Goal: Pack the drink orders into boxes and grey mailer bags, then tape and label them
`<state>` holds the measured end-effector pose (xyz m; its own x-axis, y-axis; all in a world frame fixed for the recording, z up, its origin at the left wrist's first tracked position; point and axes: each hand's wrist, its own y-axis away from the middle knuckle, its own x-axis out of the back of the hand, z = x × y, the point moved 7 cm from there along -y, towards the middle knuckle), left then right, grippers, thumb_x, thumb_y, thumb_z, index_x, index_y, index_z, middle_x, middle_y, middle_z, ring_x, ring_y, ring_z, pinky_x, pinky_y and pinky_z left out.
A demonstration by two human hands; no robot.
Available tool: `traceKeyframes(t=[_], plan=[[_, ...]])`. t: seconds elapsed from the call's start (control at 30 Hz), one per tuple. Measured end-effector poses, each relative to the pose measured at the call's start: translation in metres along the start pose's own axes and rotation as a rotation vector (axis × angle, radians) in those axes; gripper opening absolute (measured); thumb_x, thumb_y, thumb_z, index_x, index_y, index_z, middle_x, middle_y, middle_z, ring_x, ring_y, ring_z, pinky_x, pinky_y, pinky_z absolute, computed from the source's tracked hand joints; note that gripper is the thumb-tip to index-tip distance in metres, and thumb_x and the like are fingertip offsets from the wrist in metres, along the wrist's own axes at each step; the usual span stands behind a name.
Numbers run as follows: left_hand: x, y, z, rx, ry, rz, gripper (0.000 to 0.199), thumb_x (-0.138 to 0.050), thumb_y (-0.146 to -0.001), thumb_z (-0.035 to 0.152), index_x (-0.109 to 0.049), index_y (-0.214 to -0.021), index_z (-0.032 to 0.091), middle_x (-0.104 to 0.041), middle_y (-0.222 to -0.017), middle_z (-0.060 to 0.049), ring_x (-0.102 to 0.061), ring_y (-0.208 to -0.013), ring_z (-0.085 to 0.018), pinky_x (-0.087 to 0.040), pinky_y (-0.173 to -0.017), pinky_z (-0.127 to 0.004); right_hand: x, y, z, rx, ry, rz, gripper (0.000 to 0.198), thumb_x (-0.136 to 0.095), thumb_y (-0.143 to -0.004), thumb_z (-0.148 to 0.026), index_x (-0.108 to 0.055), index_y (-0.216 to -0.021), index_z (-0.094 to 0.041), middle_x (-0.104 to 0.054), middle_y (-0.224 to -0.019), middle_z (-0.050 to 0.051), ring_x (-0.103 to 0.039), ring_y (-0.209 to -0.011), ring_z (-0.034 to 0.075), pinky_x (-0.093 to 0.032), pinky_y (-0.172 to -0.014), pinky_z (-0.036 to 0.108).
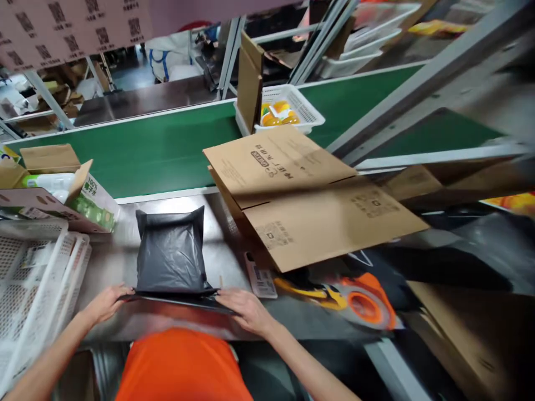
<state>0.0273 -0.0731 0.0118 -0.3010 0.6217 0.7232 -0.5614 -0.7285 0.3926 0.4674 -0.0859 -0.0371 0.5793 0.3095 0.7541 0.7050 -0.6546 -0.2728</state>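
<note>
A filled black plastic mailing bag (172,253) lies on the metal work table (125,245) right before me. Its open end faces my body, pulled into a wide, flat strip. At the left corner of that strip my left hand (107,302) pinches the plastic. The opposite corner is gripped by my right hand (246,307), fingers closed over the edge. What the bag contains is hidden.
A large flattened cardboard box (309,195) leans at right, near an orange tape dispenser (368,301). White baskets (37,278) and an open carton (62,192) stand left. Beyond runs a green conveyor (167,139) carrying a white basket (307,106) with yellow-orange packs.
</note>
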Motion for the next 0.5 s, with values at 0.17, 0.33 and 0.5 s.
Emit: traceKeyframes(t=[0.17, 0.33, 0.5], plan=[[0.003, 0.0, -0.013, 0.001, -0.043, -0.051, 0.045, -0.045, -0.106, 0.029, -0.069, -0.144, 0.024, -0.07, -0.149, -0.006, -0.063, -0.142, -0.026, -0.034, -0.133, -0.046, 0.003, -0.004, 0.012, -0.047, -0.012, -0.073, 0.045, -0.053, -0.107, -0.043, -0.069, -0.144, -0.023, -0.078, -0.132, 0.014, -0.07, -0.131, 0.03, -0.056, -0.112, 0.049], [0.018, -0.009, -0.011, 0.008, -0.118, -0.107, 0.045, -0.054, -0.102, 0.031, -0.069, -0.144, 0.029, -0.069, -0.15, -0.004, -0.06, -0.144, -0.028, -0.035, -0.132, -0.049, 0.009, -0.015, 0.026, -0.159, -0.101, -0.03, 0.042, -0.047, -0.108, -0.046, -0.079, -0.125, -0.024, -0.082, -0.121, 0.014, -0.074, -0.122, 0.028, -0.057, -0.11, 0.045], [0.049, -0.037, -0.002, 0.073, -0.02, -0.078, 0.041, -0.046, -0.105, 0.031, -0.078, -0.131, 0.025, -0.077, -0.136, -0.004, -0.066, -0.135, -0.028, -0.047, -0.121, -0.043, 0.002, -0.044, 0.047, -0.314, -0.292, 0.004, 0.052, -0.038, -0.11, -0.053, -0.08, -0.107, -0.022, -0.083, -0.108, 0.012, -0.076, -0.106, 0.027, -0.058, -0.103, 0.046]])
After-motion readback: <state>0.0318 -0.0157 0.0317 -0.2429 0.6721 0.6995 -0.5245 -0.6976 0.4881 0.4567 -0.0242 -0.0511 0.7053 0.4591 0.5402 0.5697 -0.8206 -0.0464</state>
